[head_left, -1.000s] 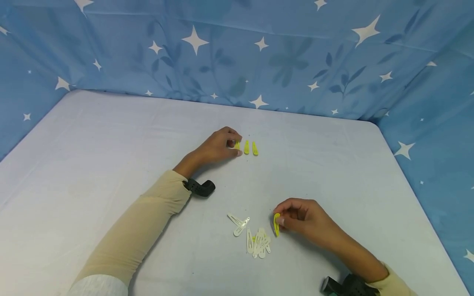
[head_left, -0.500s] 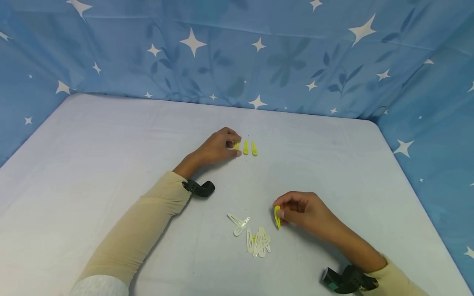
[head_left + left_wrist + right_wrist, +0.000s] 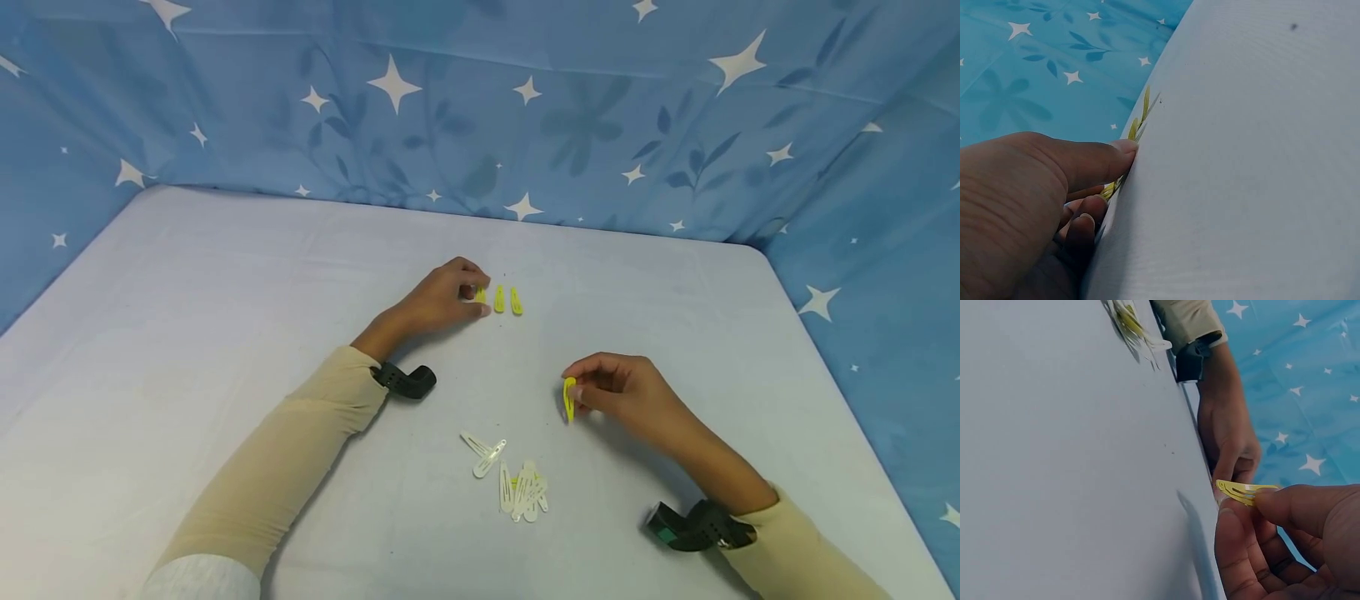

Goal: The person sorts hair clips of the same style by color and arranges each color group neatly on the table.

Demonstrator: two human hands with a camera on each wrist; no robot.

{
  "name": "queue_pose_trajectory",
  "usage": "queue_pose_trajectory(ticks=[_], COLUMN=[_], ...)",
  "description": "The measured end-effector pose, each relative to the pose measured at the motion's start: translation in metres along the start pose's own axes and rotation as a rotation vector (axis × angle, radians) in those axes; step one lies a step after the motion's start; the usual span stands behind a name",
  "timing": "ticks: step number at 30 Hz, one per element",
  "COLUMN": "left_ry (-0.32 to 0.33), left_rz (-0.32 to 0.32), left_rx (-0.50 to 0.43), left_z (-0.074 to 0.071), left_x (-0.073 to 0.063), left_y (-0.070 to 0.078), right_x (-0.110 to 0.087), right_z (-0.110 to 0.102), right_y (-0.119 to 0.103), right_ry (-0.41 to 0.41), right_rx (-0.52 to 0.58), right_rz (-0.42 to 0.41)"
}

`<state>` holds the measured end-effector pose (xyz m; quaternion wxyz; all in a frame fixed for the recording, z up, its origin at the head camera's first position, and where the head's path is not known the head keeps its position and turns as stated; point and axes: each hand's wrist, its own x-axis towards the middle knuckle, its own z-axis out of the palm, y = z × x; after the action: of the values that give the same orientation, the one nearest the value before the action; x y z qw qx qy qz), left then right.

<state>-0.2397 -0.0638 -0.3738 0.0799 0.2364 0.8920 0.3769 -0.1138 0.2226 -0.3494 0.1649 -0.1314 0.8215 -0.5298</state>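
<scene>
My right hand (image 3: 622,392) pinches a yellow snap hair clip (image 3: 569,400) between thumb and fingers. In the right wrist view the clip (image 3: 1244,491) is held up off the table, its slotted frame showing. Farther off, my left hand (image 3: 446,293) has its thumb and fingers around another yellow hair clip (image 3: 480,294) on the table, partly hidden by the fingers. Just right of it two more yellow clips, a nearer one (image 3: 499,299) and an outer one (image 3: 517,302), lie side by side, roughly parallel.
Nearer the front, a loose pile of white hair clips (image 3: 525,493) overlaps, with a bit of yellow beneath. A pair of crossed white clips (image 3: 489,459) lies just left of it. The white tabletop (image 3: 225,275) ends at a blue star-patterned curtain (image 3: 450,108).
My right hand has moved away from the pile, up and slightly right across the table, carrying the yellow hair clip. The left hand keeps its place at the row of yellow clips.
</scene>
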Motion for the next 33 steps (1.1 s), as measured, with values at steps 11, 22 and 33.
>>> queue_pose_trajectory(ticks=[11, 22, 33], left_ry=[-0.006, -0.002, -0.002], left_rz=[0.000, 0.017, 0.019], left_rx=[-0.015, -0.017, -0.011], left_z=[-0.001, 0.000, -0.002], left_x=[0.000, 0.000, -0.001], left_y=[0.000, 0.001, 0.001], right_x=[0.020, 0.038, 0.053], right_z=[-0.007, -0.018, -0.028], right_y=[0.001, 0.003, 0.005], right_ry=[0.042, 0.080, 0.100], right_rx=[-0.013, -0.017, -0.018], right_rz=[0.002, 0.031, 0.042])
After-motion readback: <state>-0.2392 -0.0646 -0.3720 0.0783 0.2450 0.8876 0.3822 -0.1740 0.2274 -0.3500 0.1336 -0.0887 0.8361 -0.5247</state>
